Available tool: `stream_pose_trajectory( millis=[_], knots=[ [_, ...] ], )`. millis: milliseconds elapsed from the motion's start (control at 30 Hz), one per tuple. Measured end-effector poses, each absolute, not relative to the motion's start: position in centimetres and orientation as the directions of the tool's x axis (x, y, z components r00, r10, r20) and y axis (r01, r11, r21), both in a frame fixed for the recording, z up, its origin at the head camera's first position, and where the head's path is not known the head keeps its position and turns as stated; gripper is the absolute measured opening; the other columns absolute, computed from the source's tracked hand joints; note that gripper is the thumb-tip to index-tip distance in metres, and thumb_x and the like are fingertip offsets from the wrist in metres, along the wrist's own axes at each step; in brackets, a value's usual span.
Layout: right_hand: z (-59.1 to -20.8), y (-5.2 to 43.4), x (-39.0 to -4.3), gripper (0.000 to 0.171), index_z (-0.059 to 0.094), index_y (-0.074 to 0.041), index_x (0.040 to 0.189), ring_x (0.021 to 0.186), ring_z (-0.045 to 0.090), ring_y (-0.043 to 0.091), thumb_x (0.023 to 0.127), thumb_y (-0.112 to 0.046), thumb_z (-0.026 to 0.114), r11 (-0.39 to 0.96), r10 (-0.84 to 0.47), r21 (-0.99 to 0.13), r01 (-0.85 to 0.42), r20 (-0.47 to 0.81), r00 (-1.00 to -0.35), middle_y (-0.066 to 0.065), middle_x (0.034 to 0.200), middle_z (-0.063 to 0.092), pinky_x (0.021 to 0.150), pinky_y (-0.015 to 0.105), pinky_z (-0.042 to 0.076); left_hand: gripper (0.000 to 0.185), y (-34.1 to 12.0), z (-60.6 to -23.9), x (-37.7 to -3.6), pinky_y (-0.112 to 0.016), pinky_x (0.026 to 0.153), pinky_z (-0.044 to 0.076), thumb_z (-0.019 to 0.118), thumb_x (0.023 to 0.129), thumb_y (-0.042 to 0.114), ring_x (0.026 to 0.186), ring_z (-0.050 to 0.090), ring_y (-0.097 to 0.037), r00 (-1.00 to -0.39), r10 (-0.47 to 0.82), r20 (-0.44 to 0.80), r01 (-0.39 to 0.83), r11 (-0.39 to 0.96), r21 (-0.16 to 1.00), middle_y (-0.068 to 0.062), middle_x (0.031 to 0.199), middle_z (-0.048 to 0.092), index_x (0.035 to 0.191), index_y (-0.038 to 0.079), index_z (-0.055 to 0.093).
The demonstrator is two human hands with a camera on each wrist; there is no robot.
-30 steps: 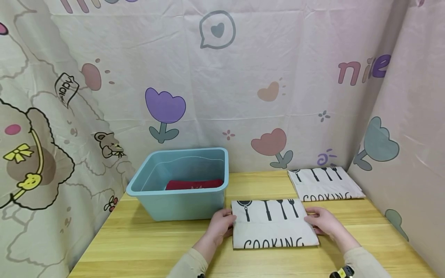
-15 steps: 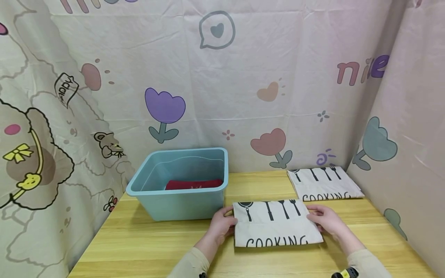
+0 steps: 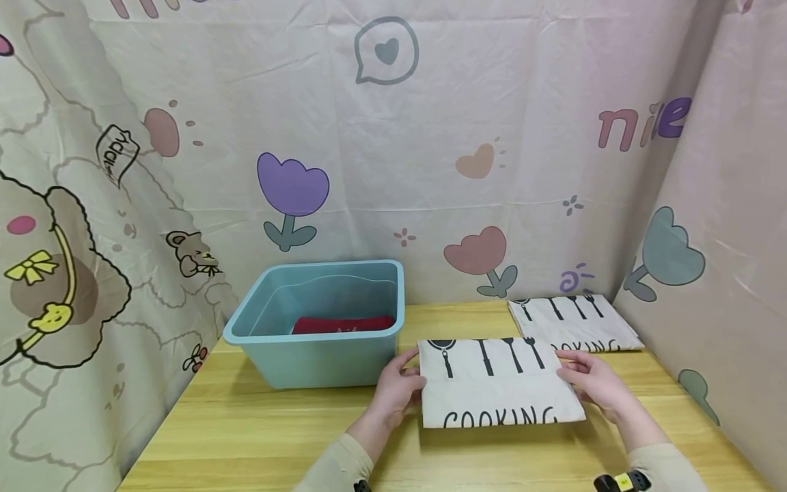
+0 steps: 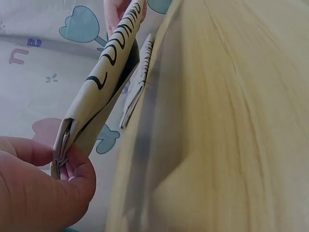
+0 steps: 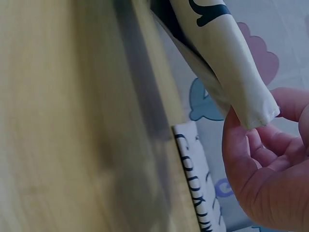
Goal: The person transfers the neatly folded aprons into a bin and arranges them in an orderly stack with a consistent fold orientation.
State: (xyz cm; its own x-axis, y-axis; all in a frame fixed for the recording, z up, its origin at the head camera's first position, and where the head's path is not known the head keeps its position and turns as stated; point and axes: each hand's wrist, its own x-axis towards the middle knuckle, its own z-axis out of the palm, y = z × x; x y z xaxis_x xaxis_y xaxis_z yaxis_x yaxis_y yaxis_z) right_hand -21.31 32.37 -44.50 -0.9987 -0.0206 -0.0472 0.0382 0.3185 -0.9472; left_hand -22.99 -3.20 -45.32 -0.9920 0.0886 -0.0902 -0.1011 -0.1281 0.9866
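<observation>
- Cartoon-printed curtains hang behind and beside your light wooden desk in the head view. A blue tub stands at the back left with something red lying in it. At the back right corner a second folded cloth lies flat.
- In the same view you hold a folded cream cloth, printed with utensils and the word COOKING, in front of the tub's right end. Your left hand pinches its left edge and your right hand its right edge. It appears raised off the desk.
- From the left wrist you see thumb and fingers closed on the stacked layers at the cloth's edge, which slopes up clear of the desk. The other cloth lies beyond it.
- From the right wrist the cloth's corner rests against your curled fingers; the thumb is barely seen, so how firm this grip is cannot be told.
- Handling, as a judgement: the cloth looks light, soft and limp, so it will sag in the middle. Several loose layers could slide apart; pinch through all layers at both side edges and keep it gently taut.
</observation>
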Motion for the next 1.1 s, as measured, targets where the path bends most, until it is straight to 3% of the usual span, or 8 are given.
stream_pose_trajectory(
  millis=[367, 433, 533, 600, 767, 1100],
  knots=[
    [-43.1, 33.6, -21.1, 0.056, 0.036, 0.015, 0.140, 0.081, 0.056, 0.006, 0.097, -0.009, 0.061, 0.328, 0.001, -0.945, 0.002, -0.002, -1.000, 0.001, 0.103, 0.056, 0.066, 0.030, 0.052, 0.070, -2.3, -43.5, -22.7, -0.032, 0.058, 0.047, 0.060, 0.080, -0.013, 0.072, 0.053, -0.018, -0.997, 0.063, -0.037, -0.044, -0.111, 0.993, -0.012, 0.099, 0.060, 0.146, 0.005, 0.048],
    [-42.9, 33.9, -21.0, 0.045, 0.048, 0.008, 0.136, 0.082, 0.056, 0.005, 0.097, -0.009, 0.062, 0.316, 0.005, -0.949, -0.009, 0.011, -1.000, 0.001, 0.103, 0.056, 0.066, 0.029, 0.052, 0.070, -2.1, -43.2, -22.8, -0.031, 0.058, 0.047, 0.061, 0.079, -0.013, 0.072, 0.053, -0.018, -0.998, 0.065, -0.022, -0.029, -0.110, 0.994, -0.012, 0.098, 0.060, 0.145, 0.005, 0.049],
    [-42.5, 34.2, -20.9, 0.029, 0.062, -0.014, 0.125, 0.081, 0.057, 0.005, 0.096, -0.006, 0.062, 0.271, 0.011, -0.962, -0.028, 0.032, -0.999, -0.001, 0.100, 0.056, 0.065, 0.028, 0.054, 0.069, -1.8, -42.6, -22.8, -0.032, 0.059, 0.048, 0.060, 0.078, -0.014, 0.075, 0.055, -0.018, -0.997, 0.073, -0.003, -0.011, -0.109, 0.994, -0.012, 0.098, 0.060, 0.144, 0.006, 0.051],
    [-42.2, 34.5, -20.8, 0.031, 0.063, -0.029, 0.115, 0.080, 0.057, 0.005, 0.096, -0.004, 0.061, 0.235, 0.009, -0.971, -0.045, 0.048, -0.999, -0.002, 0.098, 0.055, 0.064, 0.028, 0.055, 0.069, -1.6, -42.2, -22.6, -0.032, 0.060, 0.048, 0.061, 0.078, -0.014, 0.077, 0.056, -0.018, -0.997, 0.077, 0.002, -0.007, -0.112, 0.994, -0.012, 0.098, 0.060, 0.144, 0.007, 0.052],
    [-41.3, 34.9, -20.6, 0.036, 0.062, -0.036, 0.110, 0.080, 0.060, 0.006, 0.096, -0.002, 0.060, 0.202, -0.001, -0.975, -0.097, 0.099, -0.995, -0.004, 0.095, 0.057, 0.064, 0.029, 0.057, 0.070, -1.3, -40.9, -22.2, -0.030, 0.061, 0.049, 0.062, 0.080, -0.013, 0.080, 0.056, -0.018, -0.997, 0.078, 0.025, 0.015, -0.119, 0.993, -0.012, 0.102, 0.059, 0.146, 0.009, 0.050],
    [-39.9, 35.1, -20.6, 0.037, 0.061, -0.037, 0.112, 0.081, 0.059, 0.006, 0.097, -0.003, 0.060, 0.230, -0.011, -0.958, -0.169, 0.171, -0.985, -0.006, 0.096, 0.058, 0.063, 0.028, 0.056, 0.067, -1.4, -38.8, -22.1, -0.032, 0.072, 0.055, 0.062, 0.081, -0.012, 0.084, 0.058, -0.018, -0.995, 0.084, 0.061, 0.051, -0.122, 0.991, -0.012, 0.102, 0.058, 0.144, 0.009, 0.052]
  ],
)
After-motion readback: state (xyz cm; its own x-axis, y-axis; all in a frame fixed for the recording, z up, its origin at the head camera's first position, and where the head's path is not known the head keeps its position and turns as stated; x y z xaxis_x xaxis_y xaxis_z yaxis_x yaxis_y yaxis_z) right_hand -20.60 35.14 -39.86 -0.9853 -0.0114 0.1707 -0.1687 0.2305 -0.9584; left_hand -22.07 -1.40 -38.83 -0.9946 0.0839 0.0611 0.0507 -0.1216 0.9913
